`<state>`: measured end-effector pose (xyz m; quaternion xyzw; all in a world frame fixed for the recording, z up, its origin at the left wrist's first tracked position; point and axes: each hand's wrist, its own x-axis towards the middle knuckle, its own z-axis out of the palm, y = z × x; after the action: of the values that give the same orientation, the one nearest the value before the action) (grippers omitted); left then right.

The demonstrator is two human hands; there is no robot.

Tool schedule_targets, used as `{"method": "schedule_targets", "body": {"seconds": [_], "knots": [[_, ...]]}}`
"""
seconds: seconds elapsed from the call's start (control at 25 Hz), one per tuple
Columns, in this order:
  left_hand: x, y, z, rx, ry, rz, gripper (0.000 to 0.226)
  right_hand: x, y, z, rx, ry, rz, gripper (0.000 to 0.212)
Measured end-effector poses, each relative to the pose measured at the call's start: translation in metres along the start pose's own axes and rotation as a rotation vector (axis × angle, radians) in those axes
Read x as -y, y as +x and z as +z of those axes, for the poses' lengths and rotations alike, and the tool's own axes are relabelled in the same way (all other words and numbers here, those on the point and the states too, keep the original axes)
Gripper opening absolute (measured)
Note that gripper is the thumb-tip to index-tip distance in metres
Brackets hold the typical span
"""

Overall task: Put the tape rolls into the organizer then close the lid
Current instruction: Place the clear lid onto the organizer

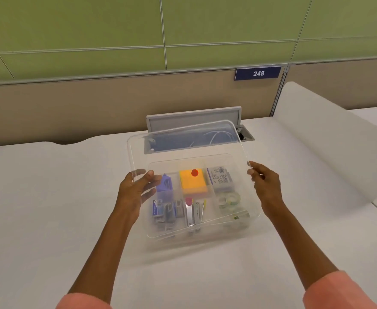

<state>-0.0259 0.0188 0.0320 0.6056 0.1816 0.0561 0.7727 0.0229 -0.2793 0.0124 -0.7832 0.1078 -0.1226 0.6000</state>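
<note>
Clear lid (pixel 189 143) held tilted above organizer (pixel 247 221) on white bench (pixel 49 197), far edge raised. Left hand (pixel 132 188) pinching lid's left edge, fingers (pixel 148 175) curled round it; right hand (pixel 265 186) pinching right edge. Tape rolls (pixel 228 200) inside organizer's near right compartment.

1. I am at a desk in an office.
2. At 12 o'clock stand green and tan desk walls (pixel 116 101).
3. At 1 o'clock, a blue sign (pixel 258 73) says 248.
4. My white desk (pixel 49 197) has an open cable hatch (pixel 194 118) at 12 o'clock.
</note>
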Motion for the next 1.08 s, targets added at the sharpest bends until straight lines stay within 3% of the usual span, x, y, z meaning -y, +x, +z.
{"method": "schedule_targets", "body": {"seconds": [0.16,0.32,0.64,1.08], "knots": [[0.011,0.005,0.002,-0.125,-0.081,-0.039,0.024,-0.019,-0.007,0.003,-0.082,-0.098,0.071,0.032],[0.03,0.007,-0.002,-0.147,0.166,0.006,0.044,-0.026,-0.01,0.004,-0.071,-0.224,0.1,0.03],[0.045,0.019,0.0,-0.294,0.433,-0.021,0.043,-0.031,-0.011,0.012,-0.032,-0.347,0.019,0.032],[0.056,0.018,-0.007,-0.279,0.295,-0.122,0.039,-0.034,0.001,0.016,-0.058,-0.32,0.124,0.027]]}}
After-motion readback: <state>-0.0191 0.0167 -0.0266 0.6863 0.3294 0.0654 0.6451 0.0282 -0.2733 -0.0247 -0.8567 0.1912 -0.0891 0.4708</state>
